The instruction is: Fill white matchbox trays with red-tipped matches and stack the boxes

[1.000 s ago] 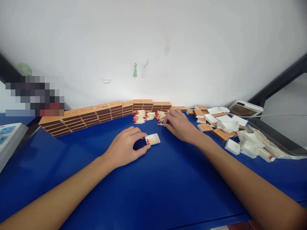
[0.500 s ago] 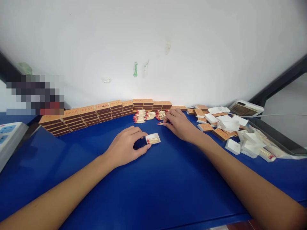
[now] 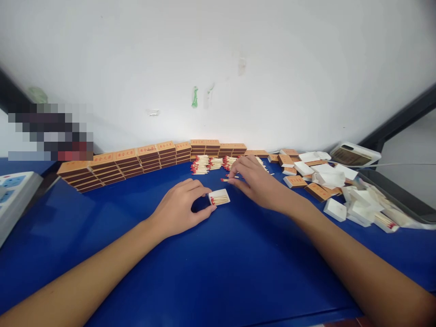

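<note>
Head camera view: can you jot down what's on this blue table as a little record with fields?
Surface: blue table
Left hand: grips a small white tray of matches, flat on the table
Right hand: pinches a red-tipped match just beyond the tray
Behind hands: loose match heap
Along wall: row of stacked brown matchboxes
Right side: jumble of white trays and brown sleeves
Left edge: power strip

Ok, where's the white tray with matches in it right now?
Head view, mid blue table: the white tray lies gripped at its left end by the left hand; the right hand pinches a match just beyond it, rightward.
</note>
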A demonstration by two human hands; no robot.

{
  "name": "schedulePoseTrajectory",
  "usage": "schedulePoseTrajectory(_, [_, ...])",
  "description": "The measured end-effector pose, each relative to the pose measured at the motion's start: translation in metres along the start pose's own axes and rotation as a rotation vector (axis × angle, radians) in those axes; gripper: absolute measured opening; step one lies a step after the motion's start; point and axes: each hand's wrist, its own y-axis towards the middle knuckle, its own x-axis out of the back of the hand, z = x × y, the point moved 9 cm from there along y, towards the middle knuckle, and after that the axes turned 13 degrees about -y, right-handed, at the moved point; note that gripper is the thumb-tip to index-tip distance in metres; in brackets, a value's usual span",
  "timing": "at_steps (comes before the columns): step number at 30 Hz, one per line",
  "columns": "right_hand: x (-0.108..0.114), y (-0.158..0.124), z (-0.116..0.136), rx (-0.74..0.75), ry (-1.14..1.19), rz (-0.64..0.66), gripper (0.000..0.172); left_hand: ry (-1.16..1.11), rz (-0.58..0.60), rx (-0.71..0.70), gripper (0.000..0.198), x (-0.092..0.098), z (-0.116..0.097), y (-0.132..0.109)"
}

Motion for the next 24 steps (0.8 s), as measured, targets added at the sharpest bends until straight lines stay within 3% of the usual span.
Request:
schedulePoseTrajectory(6, [0.009,-0.001,0.043,0.119,-0.006,0.06,0.014,0.004,0.001,-0.004,0.023,0.0,0.0,0.0])
schedulePoseTrajectory(12, [-0.007,-0.003,0.053,0.144,-0.133,0.09,0.015,0.009,-0.007,-0.021,0.02,0.0,-0.001,0.001])
schedulePoseTrajectory(15, [-0.005,-0.004,0.056,0.144,-0.114,0.057,0.015,0.014,-0.01,-0.026,0.019,0.0,-0.002,0.001])
schedulePoseTrajectory(19, [0.005,-0.003,0.042,0.121,-0.018,-0.004,0.011,0.007,-0.007,-0.018,0.021,0.0,-0.002,0.0])
schedulePoseTrajectory(24, [0.007,-0.003,-0.012,-0.024,-0.11,-0.057,0.011,0.001,0.006,0.0,0.026,0.0,0.001,0.0])
